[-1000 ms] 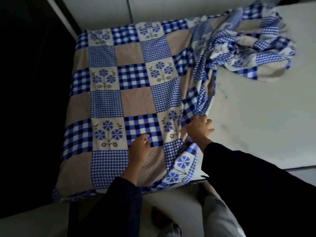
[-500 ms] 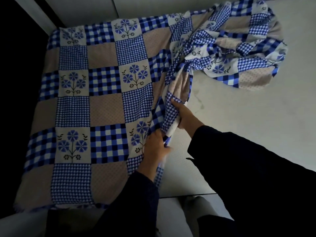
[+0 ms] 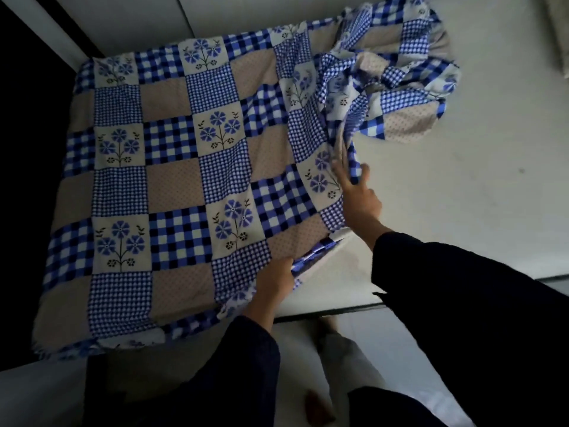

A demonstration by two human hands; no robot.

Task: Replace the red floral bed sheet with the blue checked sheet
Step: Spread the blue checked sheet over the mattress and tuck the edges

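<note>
The blue checked sheet (image 3: 184, 186) lies flat over the left side of the bed (image 3: 462, 204). The rest sits in a messy heap at the far right. The left hand (image 3: 275, 282) grips the sheet's edge near the bed's front edge. The right hand (image 3: 357, 195) has straight fingers, spread wide, touching a fold of the sheet.
</note>
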